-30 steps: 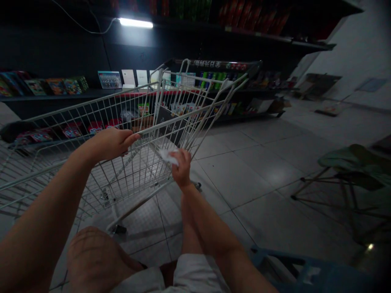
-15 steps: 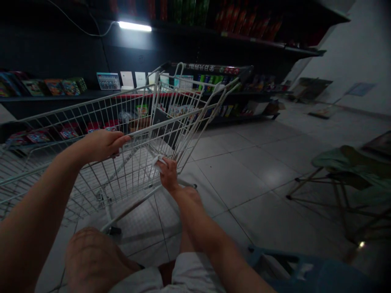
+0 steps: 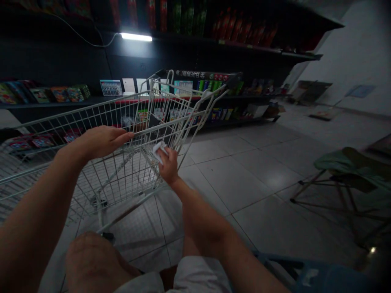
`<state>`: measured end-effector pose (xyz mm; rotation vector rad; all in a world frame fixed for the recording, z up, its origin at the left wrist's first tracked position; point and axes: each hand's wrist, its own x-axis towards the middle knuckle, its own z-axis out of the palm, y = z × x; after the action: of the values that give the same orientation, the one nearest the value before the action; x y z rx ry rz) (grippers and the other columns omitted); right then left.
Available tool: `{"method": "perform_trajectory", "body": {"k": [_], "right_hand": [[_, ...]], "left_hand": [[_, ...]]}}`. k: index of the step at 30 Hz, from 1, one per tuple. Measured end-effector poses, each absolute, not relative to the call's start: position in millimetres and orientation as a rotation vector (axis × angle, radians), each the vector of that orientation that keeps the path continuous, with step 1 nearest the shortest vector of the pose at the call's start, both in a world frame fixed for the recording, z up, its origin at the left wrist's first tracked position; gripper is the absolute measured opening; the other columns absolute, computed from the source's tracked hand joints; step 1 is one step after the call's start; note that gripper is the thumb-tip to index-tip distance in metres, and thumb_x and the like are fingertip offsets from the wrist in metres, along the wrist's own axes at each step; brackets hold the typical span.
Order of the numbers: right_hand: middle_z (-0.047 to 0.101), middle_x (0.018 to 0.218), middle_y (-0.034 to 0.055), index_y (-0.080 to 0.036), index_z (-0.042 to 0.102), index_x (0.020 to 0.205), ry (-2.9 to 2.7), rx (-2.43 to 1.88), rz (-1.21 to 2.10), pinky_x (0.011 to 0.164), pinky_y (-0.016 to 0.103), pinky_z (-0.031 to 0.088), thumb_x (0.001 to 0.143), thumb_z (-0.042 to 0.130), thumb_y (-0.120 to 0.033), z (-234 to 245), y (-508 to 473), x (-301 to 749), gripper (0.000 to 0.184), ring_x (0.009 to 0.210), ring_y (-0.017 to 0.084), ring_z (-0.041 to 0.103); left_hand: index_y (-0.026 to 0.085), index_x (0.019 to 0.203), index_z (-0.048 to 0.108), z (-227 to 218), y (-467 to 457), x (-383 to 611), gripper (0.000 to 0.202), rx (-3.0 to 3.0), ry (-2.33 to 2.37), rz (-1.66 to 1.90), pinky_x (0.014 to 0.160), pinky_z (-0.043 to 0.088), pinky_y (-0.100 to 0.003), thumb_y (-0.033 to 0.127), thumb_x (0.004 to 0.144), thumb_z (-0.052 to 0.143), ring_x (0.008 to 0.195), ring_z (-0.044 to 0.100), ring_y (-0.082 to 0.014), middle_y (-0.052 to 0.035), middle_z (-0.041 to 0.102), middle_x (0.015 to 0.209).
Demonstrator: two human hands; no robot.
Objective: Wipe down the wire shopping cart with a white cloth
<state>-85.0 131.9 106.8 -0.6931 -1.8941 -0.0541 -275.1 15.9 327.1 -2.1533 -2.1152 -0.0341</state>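
Note:
A metal shopping cart [image 3: 122, 160] stands before me, its dark handle [image 3: 201, 75] toward the shelves. My left hand [image 3: 102, 141] grips the near top rail of its wire basket, palm down, with the fingers partly hidden behind the rail. A crumpled white cloth [image 3: 159, 151], perhaps a tissue, is pinched in my right hand [image 3: 169, 165]. That hand is close to the wire side at the handle end of the basket, below the rail. Whether the cloth touches the wires I cannot tell. A dark panel [image 3: 159, 131] is on the cart behind the rail.
Dark shelves [image 3: 244, 97] with boxes, packets and bottles run behind the cart under a lit tube lamp [image 3: 136, 37]. To the right, a folding chair [image 3: 342, 171] with green fabric stands on the tiled floor [image 3: 226, 183]. Beside my legs is a blue plastic object [image 3: 324, 274].
The cart has shifted a little to the left against the shelves. My right hand with the cloth has risen slightly along the wire side. My left hand stays on the rail.

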Motion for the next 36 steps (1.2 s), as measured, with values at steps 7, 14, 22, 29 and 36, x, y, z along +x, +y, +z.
{"method": "perform_trajectory", "body": {"k": [7, 14, 22, 29, 36], "right_hand": [[0.047, 0.132, 0.0091, -0.026, 0.06, 0.128, -1.709, -0.66, -0.193, 0.107, 0.046, 0.041, 0.088, 0.045, -0.016, 177.8, 157.4, -26.5, 0.045, 0.126, 0.025, 0.045], [0.041, 0.135, 0.0099, -0.023, 0.053, 0.133, -1.448, -0.822, -0.239, 0.111, 0.06, 0.032, 0.088, 0.034, -0.014, 306.1, 254.6, 7.0, 0.05, 0.134, 0.027, 0.036], [0.054, 0.123, 0.0047, -0.029, 0.063, 0.12, -1.752, -0.436, -0.373, 0.099, 0.039, 0.047, 0.091, 0.047, -0.016, 219.3, 166.4, -54.3, 0.036, 0.114, 0.019, 0.049], [0.039, 0.133, 0.0104, -0.022, 0.051, 0.137, -1.42, -0.71, -0.308, 0.106, 0.06, 0.036, 0.094, 0.029, -0.018, 297.4, 230.5, 7.0, 0.049, 0.132, 0.027, 0.038], [0.055, 0.125, 0.0087, -0.026, 0.062, 0.129, -1.84, -0.538, -0.271, 0.101, 0.044, 0.046, 0.092, 0.047, -0.018, 180.3, 143.7, -74.1, 0.041, 0.116, 0.023, 0.049]], "left_hand": [[0.019, 0.115, 0.064, 333.8, 78.2, -206.3, 0.066, -2.241, -1.984, -0.089, 0.072, 0.044, -0.034, 0.059, 0.095, 0.016, 0.089, 0.065, -0.0255, -0.0118, 0.072, 0.101], [0.018, 0.106, 0.066, 324.2, 80.7, -206.8, 0.059, -2.235, -1.949, -0.101, 0.068, 0.042, -0.034, 0.05, 0.097, 0.018, 0.074, 0.064, -0.023, -0.0114, 0.071, 0.082], [0.018, 0.101, 0.068, 325.4, 72.6, -219.1, 0.055, -2.205, -1.89, -0.119, 0.064, 0.039, -0.033, 0.048, 0.096, 0.021, 0.071, 0.063, -0.0226, -0.0112, 0.071, 0.079], [0.02, 0.085, 0.065, 327.3, 50.6, -237.8, 0.052, -2.254, -1.978, -0.154, 0.059, 0.038, -0.031, 0.052, 0.095, 0.024, 0.059, 0.058, -0.0191, -0.008, 0.069, 0.071], [0.02, 0.085, 0.064, 325.7, 32.1, -251.6, 0.051, -2.29, -2.003, -0.205, 0.064, 0.04, -0.032, 0.052, 0.093, 0.025, 0.062, 0.061, -0.02, -0.0071, 0.067, 0.07]]}}
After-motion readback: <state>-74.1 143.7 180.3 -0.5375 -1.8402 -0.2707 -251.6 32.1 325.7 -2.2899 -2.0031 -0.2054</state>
